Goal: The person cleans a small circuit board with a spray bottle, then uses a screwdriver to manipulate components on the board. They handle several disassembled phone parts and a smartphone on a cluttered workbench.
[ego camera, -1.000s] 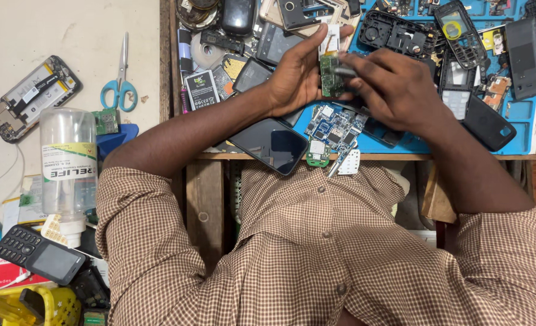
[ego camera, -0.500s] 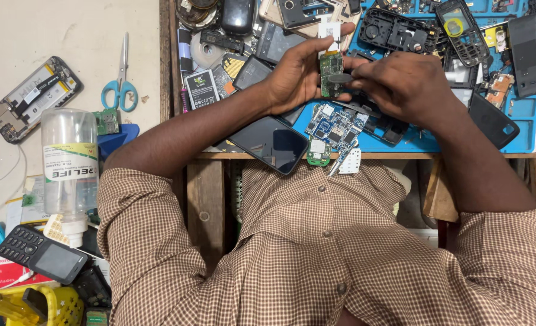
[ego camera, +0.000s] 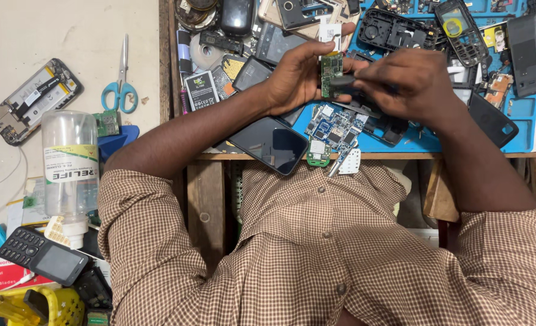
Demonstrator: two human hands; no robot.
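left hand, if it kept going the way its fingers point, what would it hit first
The left hand points toward the right hand; first in line is the green circuit board it already grips, though depth is hard to judge.

A phone repair workshop, clearly: the blue mat (ego camera: 401, 142) was strewn with circuit boards (ego camera: 334, 130), dismantled handsets, batteries (ego camera: 201, 90), and scissors (ego camera: 121, 78) lay alongside.

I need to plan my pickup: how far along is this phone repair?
Done: a phone lies opened. In hand: left hand holds a green circuit board; right hand works a dark tool on it. Left: boards and housings still lie loose.
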